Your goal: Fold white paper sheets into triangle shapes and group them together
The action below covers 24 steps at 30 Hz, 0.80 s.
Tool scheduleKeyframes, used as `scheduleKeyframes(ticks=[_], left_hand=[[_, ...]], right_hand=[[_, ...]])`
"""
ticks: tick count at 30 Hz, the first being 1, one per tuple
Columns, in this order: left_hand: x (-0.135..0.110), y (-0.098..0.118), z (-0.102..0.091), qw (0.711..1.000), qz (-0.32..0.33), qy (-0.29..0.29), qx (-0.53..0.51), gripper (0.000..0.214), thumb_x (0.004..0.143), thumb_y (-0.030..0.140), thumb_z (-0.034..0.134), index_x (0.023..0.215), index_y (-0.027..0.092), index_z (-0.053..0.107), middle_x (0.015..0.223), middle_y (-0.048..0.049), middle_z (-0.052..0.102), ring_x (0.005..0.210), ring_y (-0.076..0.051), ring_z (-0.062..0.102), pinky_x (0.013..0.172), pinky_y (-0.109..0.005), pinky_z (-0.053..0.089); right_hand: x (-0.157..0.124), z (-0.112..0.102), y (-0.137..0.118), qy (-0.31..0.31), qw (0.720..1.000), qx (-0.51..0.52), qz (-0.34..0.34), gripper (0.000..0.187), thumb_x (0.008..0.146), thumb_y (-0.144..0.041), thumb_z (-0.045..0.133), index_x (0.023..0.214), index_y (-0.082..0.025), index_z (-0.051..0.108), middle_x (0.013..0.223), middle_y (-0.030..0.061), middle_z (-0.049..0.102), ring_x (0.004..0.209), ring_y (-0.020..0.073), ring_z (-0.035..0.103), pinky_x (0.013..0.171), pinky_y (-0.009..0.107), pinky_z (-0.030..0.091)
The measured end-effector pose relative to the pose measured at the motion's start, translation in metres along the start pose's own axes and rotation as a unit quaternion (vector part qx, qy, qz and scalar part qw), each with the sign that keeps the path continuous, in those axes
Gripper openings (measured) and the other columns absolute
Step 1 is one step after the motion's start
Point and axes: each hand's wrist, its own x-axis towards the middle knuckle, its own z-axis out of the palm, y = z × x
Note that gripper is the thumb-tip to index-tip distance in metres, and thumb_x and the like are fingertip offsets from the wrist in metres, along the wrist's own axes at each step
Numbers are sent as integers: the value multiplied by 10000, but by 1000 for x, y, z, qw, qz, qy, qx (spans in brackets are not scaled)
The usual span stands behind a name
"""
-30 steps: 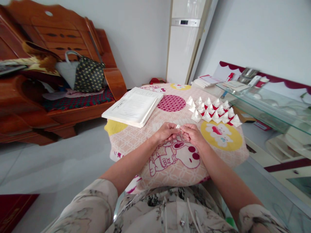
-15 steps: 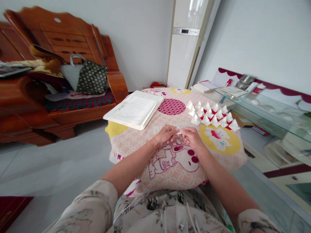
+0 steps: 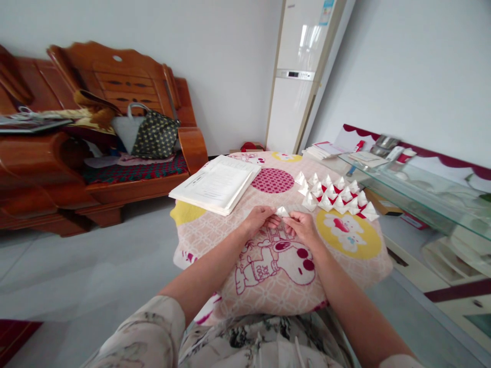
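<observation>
Between my two hands is a small folded white paper boat (image 3: 282, 211), its pointed peak facing up. My left hand (image 3: 261, 220) pinches its left end, and my right hand (image 3: 302, 226) pinches its right end. Both hands are just above the pink patterned cloth (image 3: 264, 294) on the table. To the right, beyond my right hand, several similar folded paper boats (image 3: 330, 196) stand in rows, with red showing between them. A stack of printed white paper (image 3: 215, 185) lies beyond my left hand.
A glass-topped cabinet (image 3: 414, 189) stands along the right, bearing papers, a metal container and a cup. At the left is a carved wooden sofa (image 3: 134, 76) with a dotted dark bag (image 3: 156, 135) on it. A tall white cabinet-like unit (image 3: 291, 107) stands behind the table.
The folded paper between my hands now shows a raised peak where it looked flat and narrow before. My hands have moved slightly apart. The camera view has tilted up a little.
</observation>
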Motion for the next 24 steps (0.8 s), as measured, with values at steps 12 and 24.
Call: scheduleKeyframes(ticks=[12, 24], left_hand=[[2, -3, -4, 1000, 20, -6, 5, 287, 716, 345, 850, 815, 103, 732, 718, -49, 731, 612, -96, 661, 606, -181, 539], [-1, 0, -2, 999, 32, 17, 8, 209, 725, 257, 830, 826, 97, 741, 733, -40, 725, 572, -74, 638, 585, -171, 524]], right_hand=[[2, -1, 0, -10, 997, 78, 18, 392, 689, -304, 714, 1044, -140, 711, 595, -15, 659, 426, 117, 525, 421, 233, 404], [2, 1, -2, -15, 994, 105, 10, 371, 732, -284, 587, 1037, -153, 752, 707, 34, 717, 568, 157, 642, 476, 232, 491]])
